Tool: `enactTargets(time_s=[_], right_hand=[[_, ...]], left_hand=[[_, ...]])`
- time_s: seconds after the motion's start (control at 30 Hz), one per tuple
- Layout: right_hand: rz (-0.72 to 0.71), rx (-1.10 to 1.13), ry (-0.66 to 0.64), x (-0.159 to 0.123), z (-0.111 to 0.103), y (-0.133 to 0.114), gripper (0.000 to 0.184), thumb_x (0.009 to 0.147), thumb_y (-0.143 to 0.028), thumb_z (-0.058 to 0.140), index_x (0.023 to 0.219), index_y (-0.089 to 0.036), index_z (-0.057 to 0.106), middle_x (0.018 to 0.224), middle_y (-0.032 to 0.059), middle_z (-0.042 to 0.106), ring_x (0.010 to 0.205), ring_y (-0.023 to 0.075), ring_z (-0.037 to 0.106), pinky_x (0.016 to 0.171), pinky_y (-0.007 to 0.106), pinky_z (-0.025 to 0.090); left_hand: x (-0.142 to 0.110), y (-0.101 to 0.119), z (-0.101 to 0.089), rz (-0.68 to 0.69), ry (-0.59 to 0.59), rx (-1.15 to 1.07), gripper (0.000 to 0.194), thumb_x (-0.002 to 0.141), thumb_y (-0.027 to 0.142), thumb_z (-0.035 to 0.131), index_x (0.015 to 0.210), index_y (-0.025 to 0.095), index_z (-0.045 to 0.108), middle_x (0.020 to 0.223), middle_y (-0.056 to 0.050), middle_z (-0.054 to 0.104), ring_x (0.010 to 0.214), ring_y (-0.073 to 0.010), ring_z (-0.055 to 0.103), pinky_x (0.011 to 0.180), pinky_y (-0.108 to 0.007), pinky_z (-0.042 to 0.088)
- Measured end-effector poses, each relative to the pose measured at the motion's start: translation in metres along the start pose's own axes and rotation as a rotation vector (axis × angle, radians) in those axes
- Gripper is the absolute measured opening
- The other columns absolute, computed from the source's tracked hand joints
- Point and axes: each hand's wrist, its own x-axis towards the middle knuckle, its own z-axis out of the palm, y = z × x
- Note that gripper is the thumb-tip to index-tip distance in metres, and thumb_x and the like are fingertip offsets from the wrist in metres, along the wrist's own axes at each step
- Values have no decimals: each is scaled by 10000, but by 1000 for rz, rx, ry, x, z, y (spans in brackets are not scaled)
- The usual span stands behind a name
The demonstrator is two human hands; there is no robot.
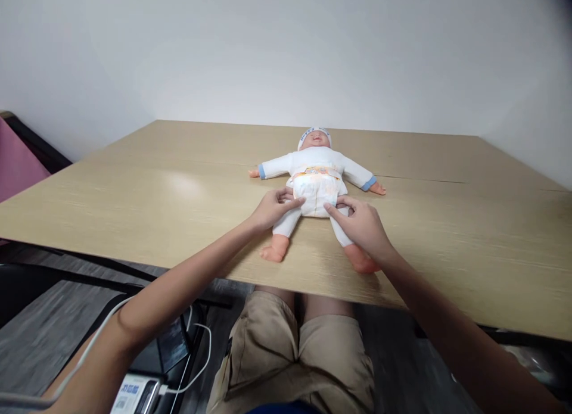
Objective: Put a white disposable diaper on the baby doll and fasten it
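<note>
A baby doll (317, 158) in a white suit with blue cuffs and a printed white cap lies on its back on the table, feet toward me. Round its hips is a white diaper (315, 193) with an orange-patterned waistband. My left hand (276, 207) pinches the diaper's edge at the leg on the left, thumb on the front and fingers tucked behind. My right hand (355, 218) grips the opposite leg edge in the same way. The fingertips of both hands are partly hidden by the diaper and the doll's legs.
The wooden table (134, 193) reaches back to a pale wall (268, 50). Below its front edge, at lower left, a white power bank (134, 395) with a white cable (205, 348) rests on a black seat. Pink cloth (20, 161) hangs at the far left.
</note>
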Motion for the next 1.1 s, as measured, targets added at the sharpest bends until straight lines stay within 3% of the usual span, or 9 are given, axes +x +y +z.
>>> enactTargets(time_s=[0.2,0.37,0.47,0.53,0.63,0.73,0.83,0.97,1.1], right_hand=[[-222,-93,130,-6,-4,9,407,1027,-557,631,974,-208,835,1123,135,711,1002,318,695,878,462,549],[-260,-36,122,-3,-21,22,266,1038,-453,636,1089,-252,803,1069,83,731,903,260,686,839,414,548],[-253,-112,223,27,-28,49,288,1036,-478,604,1097,-241,755,1092,106,763,983,303,683,957,477,528],[-224,-217,257,59,-27,71,388,1006,-528,609,1199,-211,724,1181,152,766,1100,363,669,1031,537,494],[-205,-287,131,107,-18,97,608,958,-590,634,1372,-146,664,1351,221,727,1226,418,631,1068,558,471],[-189,-253,-34,137,-8,102,562,980,-578,600,1317,-139,698,1310,220,756,1168,388,663,1008,488,504],[-73,-241,-28,146,-3,89,471,988,-552,586,1161,-147,753,1179,218,797,1028,364,700,893,436,526],[44,-155,11,131,-18,63,438,968,-531,590,1141,-175,777,1145,194,822,1006,369,722,867,439,533],[-5,44,-36,81,-62,50,475,946,-533,580,1240,-215,774,1200,132,824,1063,340,742,903,429,565]], left_hand=[[-5,4,-14,52,88,212,420,866,443,876,1158,178,731,990,-60,809,814,-185,684,736,-325,488],[8,11,-45,254,140,456,230,986,366,726,1139,203,669,1160,-76,786,1001,-217,705,890,-375,521],[34,5,-62,340,201,773,323,974,373,725,1233,213,617,1328,-110,709,1184,-283,621,1045,-455,491],[57,-2,-68,296,198,953,483,941,421,757,1324,187,578,1391,-158,662,1291,-345,549,1112,-506,444],[92,-9,-71,193,160,1044,650,925,536,755,1397,143,543,1448,-216,623,1361,-403,493,1154,-537,384],[117,-9,-69,117,155,1020,617,919,538,743,1365,144,577,1429,-222,651,1354,-413,503,1171,-527,341],[128,-3,-64,58,166,996,512,889,493,758,1245,147,634,1301,-213,712,1229,-392,580,1094,-476,399],[102,21,-48,-10,192,942,450,890,532,731,1120,155,642,1118,-183,750,986,-341,652,891,-415,470],[6,58,-14,-6,323,766,481,849,563,764,1122,206,593,1089,-121,753,964,-323,675,811,-388,475]])
